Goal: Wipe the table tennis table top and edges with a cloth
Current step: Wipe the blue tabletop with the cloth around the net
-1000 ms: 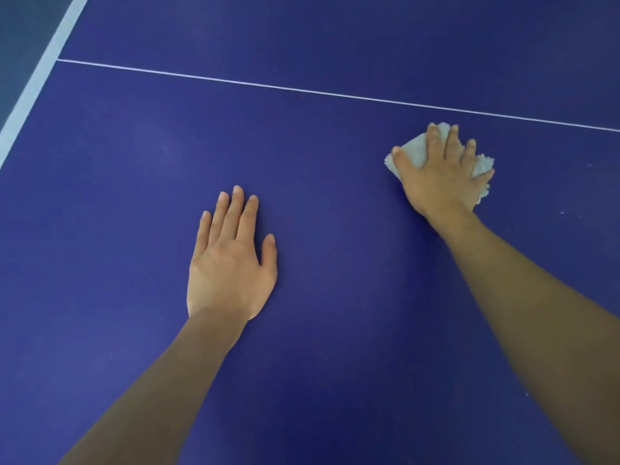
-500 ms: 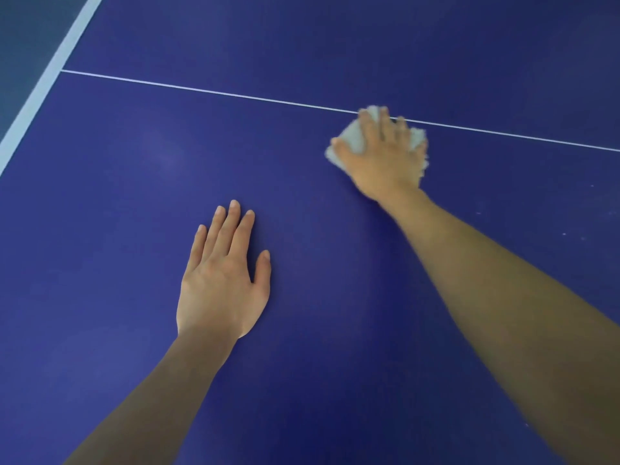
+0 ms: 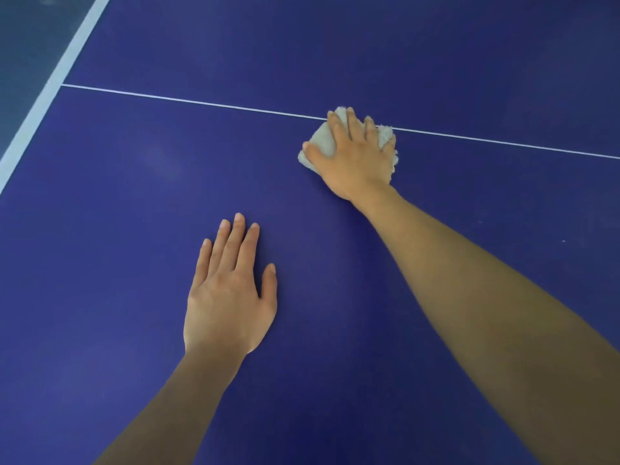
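Note:
The blue table tennis table top (image 3: 134,196) fills the view. A bunched white cloth (image 3: 321,142) lies on it at the thin white centre line (image 3: 201,103). My right hand (image 3: 355,159) covers the cloth and presses it down, with the fingers curved over the wad and the thumb round its left side. My left hand (image 3: 228,297) rests flat on the table nearer to me, fingers straight and holding nothing. Most of the cloth is hidden under my right hand.
A broad white band (image 3: 50,88) marks the table's left edge at the upper left, with dark floor (image 3: 20,45) beyond it. A few pale specks (image 3: 563,241) dot the surface at the right.
My right hand has slid the cloth left and away from me, up onto the white centre line. My left hand has stayed flat in place.

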